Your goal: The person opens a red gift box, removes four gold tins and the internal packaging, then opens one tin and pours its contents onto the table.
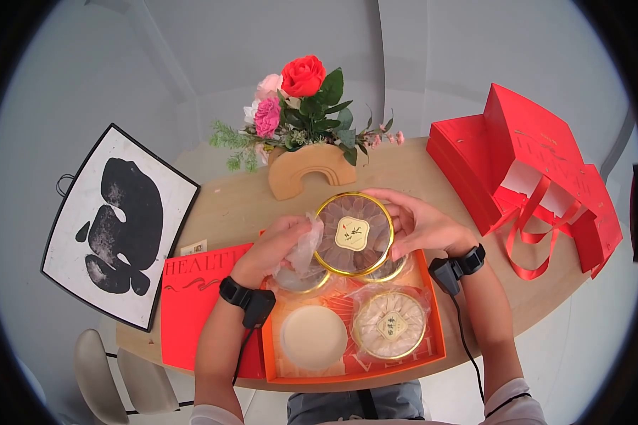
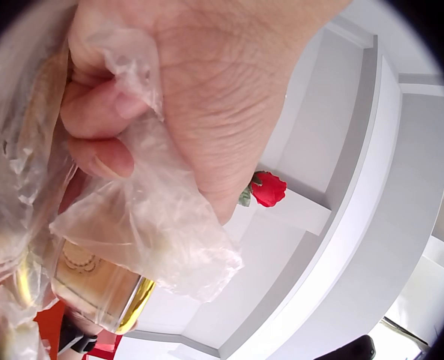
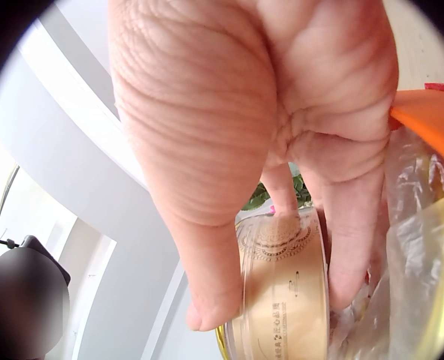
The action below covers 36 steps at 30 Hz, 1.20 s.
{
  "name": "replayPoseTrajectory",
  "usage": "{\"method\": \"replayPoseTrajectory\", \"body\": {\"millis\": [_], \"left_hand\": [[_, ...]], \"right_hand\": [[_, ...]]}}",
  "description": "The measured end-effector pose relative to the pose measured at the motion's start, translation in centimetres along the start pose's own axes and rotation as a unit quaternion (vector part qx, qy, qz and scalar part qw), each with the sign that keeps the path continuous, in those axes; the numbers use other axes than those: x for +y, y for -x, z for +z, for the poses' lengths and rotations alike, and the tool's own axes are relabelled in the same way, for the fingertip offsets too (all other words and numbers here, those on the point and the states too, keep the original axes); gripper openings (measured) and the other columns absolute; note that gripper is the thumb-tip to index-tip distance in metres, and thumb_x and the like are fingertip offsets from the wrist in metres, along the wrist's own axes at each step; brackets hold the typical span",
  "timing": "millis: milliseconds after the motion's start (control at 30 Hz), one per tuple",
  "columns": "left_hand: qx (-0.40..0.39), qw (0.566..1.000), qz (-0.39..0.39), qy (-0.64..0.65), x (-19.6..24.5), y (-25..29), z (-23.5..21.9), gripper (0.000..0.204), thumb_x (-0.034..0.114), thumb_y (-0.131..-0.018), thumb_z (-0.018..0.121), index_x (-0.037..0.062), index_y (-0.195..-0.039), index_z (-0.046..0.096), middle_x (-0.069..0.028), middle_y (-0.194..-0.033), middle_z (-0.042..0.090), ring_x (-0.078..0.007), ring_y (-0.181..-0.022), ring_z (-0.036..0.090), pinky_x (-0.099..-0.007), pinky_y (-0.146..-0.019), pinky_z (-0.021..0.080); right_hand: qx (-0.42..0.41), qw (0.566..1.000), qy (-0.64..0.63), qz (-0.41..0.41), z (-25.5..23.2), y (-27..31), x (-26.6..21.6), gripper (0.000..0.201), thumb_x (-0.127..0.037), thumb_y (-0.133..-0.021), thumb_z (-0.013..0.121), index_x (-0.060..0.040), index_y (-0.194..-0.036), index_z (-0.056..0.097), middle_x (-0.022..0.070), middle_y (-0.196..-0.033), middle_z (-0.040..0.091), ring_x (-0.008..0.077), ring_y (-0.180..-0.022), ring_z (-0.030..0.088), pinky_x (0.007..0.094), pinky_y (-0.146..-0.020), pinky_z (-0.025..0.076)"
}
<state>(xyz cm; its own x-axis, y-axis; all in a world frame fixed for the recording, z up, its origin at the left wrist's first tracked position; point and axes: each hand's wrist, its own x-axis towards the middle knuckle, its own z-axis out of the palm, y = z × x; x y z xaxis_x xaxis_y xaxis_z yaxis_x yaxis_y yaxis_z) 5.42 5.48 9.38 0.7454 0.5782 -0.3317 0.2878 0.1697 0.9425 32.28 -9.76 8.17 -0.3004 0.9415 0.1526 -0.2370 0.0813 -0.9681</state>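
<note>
My right hand [image 1: 432, 225] grips a round clear tub [image 1: 352, 235] with a gold rim and a cream label, holding it up over an orange gift box [image 1: 438, 319]. In the right wrist view its thumb and fingers span the side of the tub [image 3: 282, 292], which carries a beige printed band. At the tub's left edge, my left hand [image 1: 273, 248] pinches a crumpled clear plastic bag [image 2: 150, 225] in curled fingers. Inside the box, a bagged round tub [image 1: 391, 326] sits front right, beside a pale round disc [image 1: 313, 338]. Two gold-rimmed tubs behind are partly hidden.
A red panel [image 1: 209, 312] lettered "HEALTH" lies left of the box. Flowers [image 1: 303, 76] stand in a wooden arch vase [image 1: 285, 177] at the back. Red gift packaging [image 1: 539, 142] with ribbon handles stands at right. A framed black-and-white picture [image 1: 131, 212] leans at left.
</note>
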Motion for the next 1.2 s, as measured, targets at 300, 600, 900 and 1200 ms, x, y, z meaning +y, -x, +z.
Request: {"method": "replayPoseTrajectory", "body": {"millis": [300, 600, 900, 1200], "left_hand": [[0.009, 1.000, -0.005, 0.001, 0.1, 0.1, 0.4, 0.034, 0.038, -0.097, 0.068, 0.0084, -0.111, 0.060, 0.0042, -0.084, 0.058, -0.0037, -0.066, 0.054, -0.0221, -0.052, 0.043], [-0.011, 1.000, 0.009, 0.001, -0.3, -0.2, -0.2, 0.030, 0.036, -0.098, 0.065, 0.0083, -0.107, 0.062, 0.0045, -0.082, 0.058, -0.0032, -0.066, 0.054, -0.0219, -0.051, 0.041], [-0.014, 0.999, 0.026, -0.017, -1.2, -0.9, -0.7, 0.036, 0.037, -0.098, 0.060, 0.0043, -0.111, 0.066, 0.0003, -0.088, 0.064, -0.0052, -0.070, 0.060, -0.0235, -0.048, 0.047], [0.007, 1.000, 0.020, -0.014, -1.0, -0.7, -0.3, 0.035, 0.035, -0.099, 0.058, 0.0038, -0.113, 0.065, -0.0003, -0.087, 0.064, -0.0055, -0.070, 0.060, -0.0241, -0.048, 0.048]], "right_hand": [[0.006, 1.000, -0.018, 0.017, 0.2, 0.1, -0.3, 0.108, -0.001, -0.071, 0.088, -0.0062, -0.158, 0.024, 0.0154, -0.145, 0.052, 0.0226, -0.123, 0.060, 0.0371, -0.103, 0.052], [0.007, 0.999, -0.027, 0.030, 0.1, 0.0, -0.4, 0.112, 0.002, -0.068, 0.089, -0.0041, -0.158, 0.023, 0.0151, -0.150, 0.048, 0.0225, -0.130, 0.056, 0.0373, -0.106, 0.051], [0.010, 0.999, -0.017, 0.034, 0.1, 0.0, -0.4, 0.113, 0.003, -0.068, 0.089, -0.0045, -0.158, 0.022, 0.0149, -0.151, 0.047, 0.0227, -0.130, 0.055, 0.0374, -0.106, 0.051], [0.011, 0.999, -0.018, 0.037, 0.2, 0.0, -0.6, 0.113, 0.002, -0.068, 0.090, -0.0044, -0.158, 0.023, 0.0148, -0.150, 0.048, 0.0228, -0.130, 0.056, 0.0376, -0.107, 0.050]]}}
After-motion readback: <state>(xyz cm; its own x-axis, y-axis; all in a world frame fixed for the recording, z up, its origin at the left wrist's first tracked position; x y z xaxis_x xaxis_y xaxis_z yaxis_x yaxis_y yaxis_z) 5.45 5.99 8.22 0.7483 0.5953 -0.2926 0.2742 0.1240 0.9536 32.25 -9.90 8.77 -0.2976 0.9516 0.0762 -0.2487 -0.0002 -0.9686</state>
